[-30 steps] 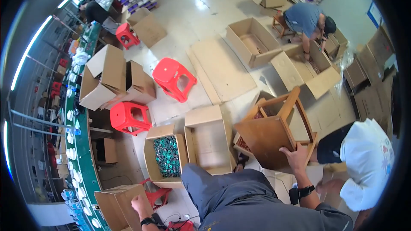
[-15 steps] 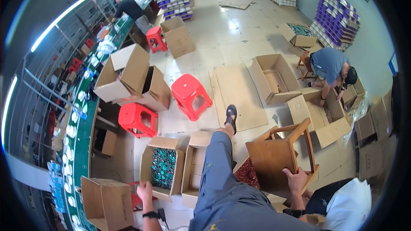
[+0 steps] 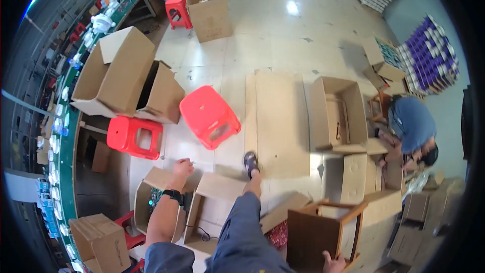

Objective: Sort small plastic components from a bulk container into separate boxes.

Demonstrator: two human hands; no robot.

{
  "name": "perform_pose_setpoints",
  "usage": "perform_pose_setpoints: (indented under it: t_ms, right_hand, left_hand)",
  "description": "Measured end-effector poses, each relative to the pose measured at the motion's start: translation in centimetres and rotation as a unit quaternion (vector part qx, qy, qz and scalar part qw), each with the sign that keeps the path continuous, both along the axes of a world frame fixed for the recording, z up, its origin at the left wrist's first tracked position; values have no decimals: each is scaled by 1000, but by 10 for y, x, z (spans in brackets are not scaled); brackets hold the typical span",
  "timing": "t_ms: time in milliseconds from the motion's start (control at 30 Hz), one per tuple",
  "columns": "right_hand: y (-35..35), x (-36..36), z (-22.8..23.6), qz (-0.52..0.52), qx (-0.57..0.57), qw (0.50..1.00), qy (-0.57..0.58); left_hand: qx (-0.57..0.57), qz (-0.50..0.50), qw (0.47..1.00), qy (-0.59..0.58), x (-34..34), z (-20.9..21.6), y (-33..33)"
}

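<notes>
The person's left hand (image 3: pixel 182 167) hangs loosely curled over the far flap of an open cardboard box (image 3: pixel 151 207) of small dark items, seeming to pinch something tiny and pale, though I cannot tell for sure. To its right, one leg stretches out, foot (image 3: pixel 251 162) planted on flattened cardboard (image 3: pixel 280 121), which could slide on the glossy floor. Farthest right, the right hand (image 3: pixel 334 263) grips the lower edge of a tipped wooden stool (image 3: pixel 318 232), fingers closed on it; leaning weight there could rock it and unbalance the person
</notes>
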State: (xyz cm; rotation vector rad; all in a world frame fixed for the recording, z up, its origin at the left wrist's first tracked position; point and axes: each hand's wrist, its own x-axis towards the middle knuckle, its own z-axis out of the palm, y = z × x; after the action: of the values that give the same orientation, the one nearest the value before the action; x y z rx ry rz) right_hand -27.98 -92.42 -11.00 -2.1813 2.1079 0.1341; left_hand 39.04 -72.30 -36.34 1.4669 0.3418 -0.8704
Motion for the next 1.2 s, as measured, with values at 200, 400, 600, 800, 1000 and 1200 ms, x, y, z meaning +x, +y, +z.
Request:
perform_pose_setpoints:
  t_ms: [200,400,600,800,1000,1200]
  right_hand:
    - [-140,110,0,34,60,995,74]
    - [-224,194,51,13,15,997,73]
    - [-318,242,67,97,6,994,50]
    - [-409,317,55,63,11,991,118]
    - [-509,432,6,148,-12,977,152]
    - [-637,556,-59,264,97,958,-65]
  left_hand:
    - [152,-37,987,26,89,-115,-51]
    - [149,228,938,213,119,-145,-160]
    - [-22,372,914,163,129,-163,-200]
    - [-89,423,891,138,165,-170,-258]
    - [-146,383,907,94,243,-173,-366]
    - [-200,276,937,71,284,-166,-419]
